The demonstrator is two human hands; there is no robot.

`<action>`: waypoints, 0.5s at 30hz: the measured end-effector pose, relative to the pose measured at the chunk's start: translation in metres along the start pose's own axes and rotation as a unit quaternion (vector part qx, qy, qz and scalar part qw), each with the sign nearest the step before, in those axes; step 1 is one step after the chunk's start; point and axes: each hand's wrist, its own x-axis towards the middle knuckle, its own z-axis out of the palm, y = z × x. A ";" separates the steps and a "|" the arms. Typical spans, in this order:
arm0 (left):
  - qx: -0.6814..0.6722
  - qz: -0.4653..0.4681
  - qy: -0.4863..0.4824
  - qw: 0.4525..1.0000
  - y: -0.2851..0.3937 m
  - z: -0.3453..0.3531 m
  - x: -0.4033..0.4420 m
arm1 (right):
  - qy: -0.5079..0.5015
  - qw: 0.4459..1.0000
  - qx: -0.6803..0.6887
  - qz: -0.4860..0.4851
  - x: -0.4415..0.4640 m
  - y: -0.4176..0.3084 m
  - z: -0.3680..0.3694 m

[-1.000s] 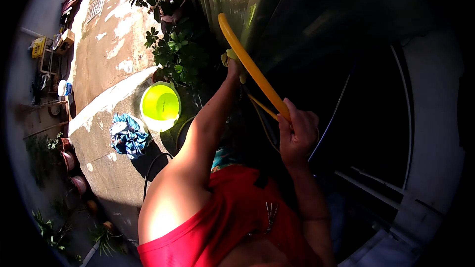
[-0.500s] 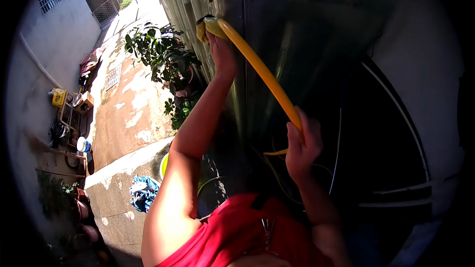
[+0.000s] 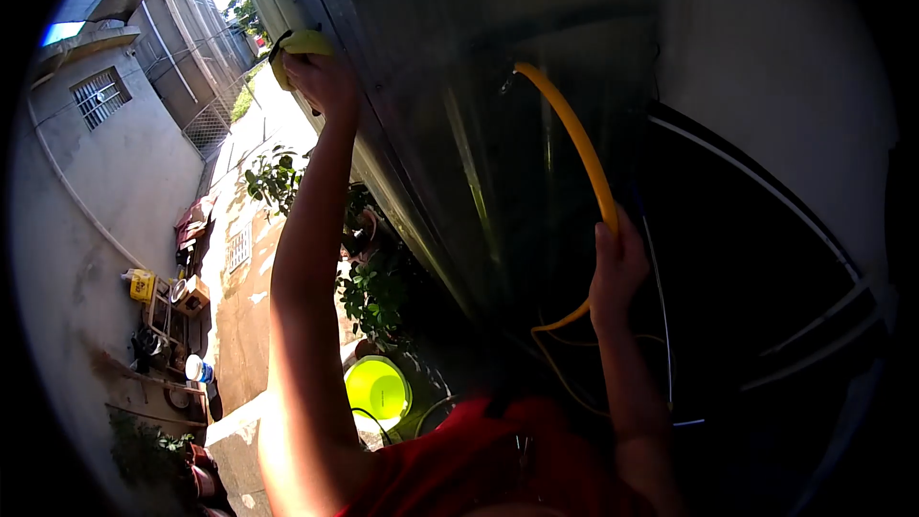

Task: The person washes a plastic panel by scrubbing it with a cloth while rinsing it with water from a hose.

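Note:
My left hand (image 3: 325,86) is raised at the upper left, its fingers closed round a soft yellow cloth or sponge (image 3: 308,42) with a dark edge. It presses this against the edge of a tall metal panel (image 3: 412,48). Lower on the right, my right hand (image 3: 620,263) grips a yellow hose (image 3: 571,124). The hose curves up from the fist, and its free end points at the panel, with a little water showing at the tip. Wet streaks shine on the metal below.
A bright yellow-green bucket (image 3: 378,388) stands on the ground beneath my left arm. Leafy potted plants (image 3: 373,297) grow beside the panel. Along the left wall are a wooden rack (image 3: 165,325), a yellow container (image 3: 142,283) and a white tub (image 3: 197,369). Thinner hose trails behind my right hand.
My left hand has moved left along the panel with the yellow cloth or sponge. The hose end has come away from it to the right. The view has shifted, and the bucket shows more fully.

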 end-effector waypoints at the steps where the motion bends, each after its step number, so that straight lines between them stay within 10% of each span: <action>1: -0.029 -0.073 -0.043 0.996 0.008 -0.012 -0.014 | 0.002 1.000 0.001 0.020 -0.001 0.006 -0.014; 8: -0.101 -0.275 -0.218 0.931 -0.134 -0.048 -0.102 | -0.012 0.998 -0.048 0.045 -0.009 0.083 -0.088; 10: -0.043 -0.463 -0.195 0.864 -0.088 -0.073 -0.128 | -0.012 0.997 -0.065 0.040 -0.009 0.093 -0.101; 12: 0.213 -0.398 -0.209 0.868 -0.139 -0.080 -0.156 | -0.019 0.996 -0.073 0.049 -0.011 0.099 -0.114; 15: 0.242 -0.376 -0.227 0.865 -0.138 -0.101 -0.184 | -0.029 0.995 -0.064 0.072 -0.006 0.105 -0.135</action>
